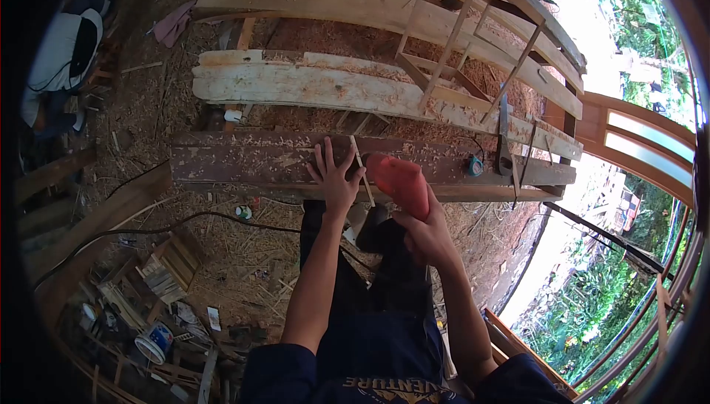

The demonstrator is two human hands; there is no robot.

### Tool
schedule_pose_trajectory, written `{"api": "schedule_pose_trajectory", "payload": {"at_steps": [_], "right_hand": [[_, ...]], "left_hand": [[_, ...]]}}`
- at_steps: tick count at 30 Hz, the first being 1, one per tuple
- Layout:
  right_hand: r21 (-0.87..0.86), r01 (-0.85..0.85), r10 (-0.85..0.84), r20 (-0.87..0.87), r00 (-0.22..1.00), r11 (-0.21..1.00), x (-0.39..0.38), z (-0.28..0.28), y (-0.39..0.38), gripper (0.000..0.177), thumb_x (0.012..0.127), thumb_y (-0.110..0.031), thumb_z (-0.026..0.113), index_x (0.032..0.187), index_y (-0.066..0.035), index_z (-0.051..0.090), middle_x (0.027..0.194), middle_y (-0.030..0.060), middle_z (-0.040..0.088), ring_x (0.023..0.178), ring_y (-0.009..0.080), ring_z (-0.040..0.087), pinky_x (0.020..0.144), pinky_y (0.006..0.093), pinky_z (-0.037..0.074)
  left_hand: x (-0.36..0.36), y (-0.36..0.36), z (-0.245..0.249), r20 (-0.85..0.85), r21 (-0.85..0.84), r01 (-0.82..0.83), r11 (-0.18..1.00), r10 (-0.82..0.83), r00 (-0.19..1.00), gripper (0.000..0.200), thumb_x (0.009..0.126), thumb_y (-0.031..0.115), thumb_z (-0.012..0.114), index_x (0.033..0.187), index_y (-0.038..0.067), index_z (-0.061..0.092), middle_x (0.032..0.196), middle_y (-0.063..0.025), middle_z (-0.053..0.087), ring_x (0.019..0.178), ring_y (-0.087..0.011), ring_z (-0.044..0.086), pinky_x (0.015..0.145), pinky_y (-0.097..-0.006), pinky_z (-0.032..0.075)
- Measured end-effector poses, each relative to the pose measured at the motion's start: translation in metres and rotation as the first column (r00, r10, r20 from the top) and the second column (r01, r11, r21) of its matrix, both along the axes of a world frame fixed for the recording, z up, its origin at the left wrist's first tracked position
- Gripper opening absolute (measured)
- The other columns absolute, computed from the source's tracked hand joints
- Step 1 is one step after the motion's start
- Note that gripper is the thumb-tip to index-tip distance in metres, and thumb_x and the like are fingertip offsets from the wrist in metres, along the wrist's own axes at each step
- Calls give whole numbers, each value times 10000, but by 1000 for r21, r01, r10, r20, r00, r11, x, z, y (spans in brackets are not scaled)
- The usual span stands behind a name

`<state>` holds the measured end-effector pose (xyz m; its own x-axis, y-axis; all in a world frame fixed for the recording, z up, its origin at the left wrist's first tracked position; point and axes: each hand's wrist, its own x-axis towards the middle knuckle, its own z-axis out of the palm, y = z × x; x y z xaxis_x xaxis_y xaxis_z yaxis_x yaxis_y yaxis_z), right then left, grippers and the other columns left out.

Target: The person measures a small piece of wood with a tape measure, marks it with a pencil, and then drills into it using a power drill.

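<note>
Stick (357,153) by left hand (338,182), tool (399,181) in right hand (429,234)

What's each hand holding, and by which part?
The right hand grips a red tool by its near end. The left hand spreads over a brown board, thumb at a thin strip; grip unclear.

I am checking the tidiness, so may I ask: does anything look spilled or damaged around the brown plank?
Yes: wood shavings litter the brown plank beside the left hand, untidy for a work surface, and the plank's finish looks patchy, perhaps worn.
</note>
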<state>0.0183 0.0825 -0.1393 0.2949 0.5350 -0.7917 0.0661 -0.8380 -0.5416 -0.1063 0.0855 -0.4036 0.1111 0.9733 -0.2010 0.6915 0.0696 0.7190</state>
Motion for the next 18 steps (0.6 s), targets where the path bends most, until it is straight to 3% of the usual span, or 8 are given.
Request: {"api": "schedule_pose_trajectory", "payload": {"at_steps": [18], "right_hand": [[77, -37, 42, -70, 997, 996, 19, -10, -10, 748, 887, -45, 694, 1568, -105, 388, 943, 69, 620, 514, 105, 538, 445, 292, 433]], "left_hand": [[2, -7, -8, -9, 20, -19, 1000, 19, 1000, 588, 912, 622, 688, 1425, 336, 670, 1756, -102, 161, 1616, -398, 74, 1213, -747, 32]]}}
